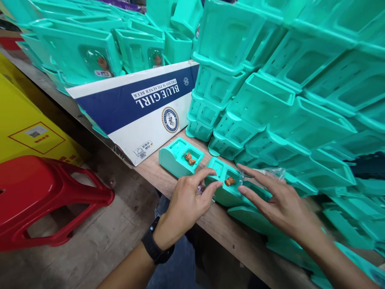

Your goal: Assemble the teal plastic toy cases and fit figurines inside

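Two turquoise plastic housings lie on the wooden board, the farther one [168, 158] with a small brown animal figure [189, 158] in its recess. Another brown figure [230, 181] sits in the recess of the nearer housing [221, 196], between my hands. My left hand [189, 200] is curled at that housing's left side, with a shiny clear plastic piece [201, 188] partly hidden inside the fingers. At the recess's right edge, my right hand [279, 198] pinches a small clear plastic piece [242, 178] between thumb and finger. More clear plastic [275, 172] shows behind that hand.
Stacked turquoise housings [264, 100] rise close behind and to the right. A white and blue beer carton [150, 108] stands at the left, with more housings [75, 48] beyond. The wooden board's edge [222, 228] runs near my legs. A red stool [45, 196] and yellow box [30, 116] stand left.
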A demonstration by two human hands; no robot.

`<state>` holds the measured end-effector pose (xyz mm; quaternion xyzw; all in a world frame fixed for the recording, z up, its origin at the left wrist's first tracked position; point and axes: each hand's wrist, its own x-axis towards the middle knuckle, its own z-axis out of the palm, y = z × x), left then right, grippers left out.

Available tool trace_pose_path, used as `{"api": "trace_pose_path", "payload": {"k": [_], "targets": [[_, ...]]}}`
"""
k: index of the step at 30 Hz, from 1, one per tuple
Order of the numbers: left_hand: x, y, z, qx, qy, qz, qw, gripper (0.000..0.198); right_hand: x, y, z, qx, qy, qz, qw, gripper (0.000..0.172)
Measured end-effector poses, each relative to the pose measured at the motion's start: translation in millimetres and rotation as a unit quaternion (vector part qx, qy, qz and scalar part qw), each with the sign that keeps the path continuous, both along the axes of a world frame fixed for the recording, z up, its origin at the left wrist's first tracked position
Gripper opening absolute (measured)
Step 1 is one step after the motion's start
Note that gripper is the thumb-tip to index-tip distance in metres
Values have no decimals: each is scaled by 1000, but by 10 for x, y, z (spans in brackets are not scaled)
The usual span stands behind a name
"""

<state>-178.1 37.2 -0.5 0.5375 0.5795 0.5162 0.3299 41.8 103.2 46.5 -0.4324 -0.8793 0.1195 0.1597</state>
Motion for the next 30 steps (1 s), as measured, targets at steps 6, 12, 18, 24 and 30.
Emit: {"api": "trace_pose_path", "payload": {"k": [6,12,18,24,30], "targets": [[-13,-1,20,5,2,3,1000,14,-151,203,-76,-154,22,-44,987,69],[-9,-3,30,-1,6,4,1000,15,-230,304,-12,-282,81,11,956,58],[3,8,9,5,1,2,1000,18,-144,357,-134,-227,44,-5,973,65],[48,-41,-36,-11,-73,44,996,24,-178,215,-29,-140,58,11,988,56],[84,-118,-39,-60,-323,74,942,43,-334,-273,98,33,126,44,990,25]]}}
